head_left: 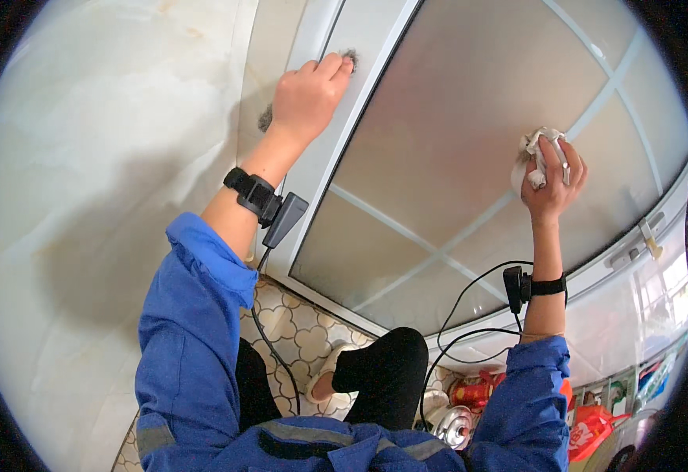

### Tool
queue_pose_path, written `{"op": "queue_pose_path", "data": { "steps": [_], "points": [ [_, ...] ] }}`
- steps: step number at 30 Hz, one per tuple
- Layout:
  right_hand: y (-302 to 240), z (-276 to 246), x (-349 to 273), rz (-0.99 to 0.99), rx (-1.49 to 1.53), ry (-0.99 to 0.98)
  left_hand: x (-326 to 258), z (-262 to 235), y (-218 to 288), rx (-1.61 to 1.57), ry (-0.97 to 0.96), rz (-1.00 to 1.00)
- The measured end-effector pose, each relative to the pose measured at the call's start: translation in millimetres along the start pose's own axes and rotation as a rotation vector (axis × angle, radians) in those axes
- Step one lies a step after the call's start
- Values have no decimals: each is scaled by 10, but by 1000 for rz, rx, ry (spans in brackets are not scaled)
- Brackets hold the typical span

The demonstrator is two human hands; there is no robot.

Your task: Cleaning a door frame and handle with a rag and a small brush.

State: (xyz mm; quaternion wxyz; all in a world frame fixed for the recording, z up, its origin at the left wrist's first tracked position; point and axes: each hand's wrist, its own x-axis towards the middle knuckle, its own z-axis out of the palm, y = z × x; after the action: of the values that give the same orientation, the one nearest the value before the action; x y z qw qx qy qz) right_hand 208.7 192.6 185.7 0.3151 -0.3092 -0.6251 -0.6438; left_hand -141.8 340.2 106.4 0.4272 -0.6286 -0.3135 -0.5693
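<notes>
My left hand (309,94) is closed on a dark grey, fuzzy wad of steel wool (349,57), pressed against the white door frame (312,169). Another dark grey tuft (265,118) shows on the other side of this hand, beside the wall edge; whether it is the same wad I cannot tell. Farther right, my right hand (552,181) grips a crumpled whitish cloth (544,145) against the frosted glass door (454,149). A ring sits on one of its fingers. Most of the steel wool is hidden by my left fingers.
A pale marble-look wall (124,94) rises at the left. Black cables (273,346) hang from the straps on both wrists. Below are a patterned tile floor (285,318), a shiny metal lid (452,425) and a red bag (592,431). A handle (649,236) sits on the door's right edge.
</notes>
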Motion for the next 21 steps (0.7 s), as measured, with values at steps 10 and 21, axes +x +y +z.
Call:
{"op": "queue_pose_path", "data": {
  "steps": [10, 21],
  "points": [
    [-24, -9, -1, 21, 4, -10, 21, -12, -16, 7, -13, -38],
    [-9, -11, -10, 22, -2, -11, -318, -112, 189, 8, -89, -16]
  ]
}}
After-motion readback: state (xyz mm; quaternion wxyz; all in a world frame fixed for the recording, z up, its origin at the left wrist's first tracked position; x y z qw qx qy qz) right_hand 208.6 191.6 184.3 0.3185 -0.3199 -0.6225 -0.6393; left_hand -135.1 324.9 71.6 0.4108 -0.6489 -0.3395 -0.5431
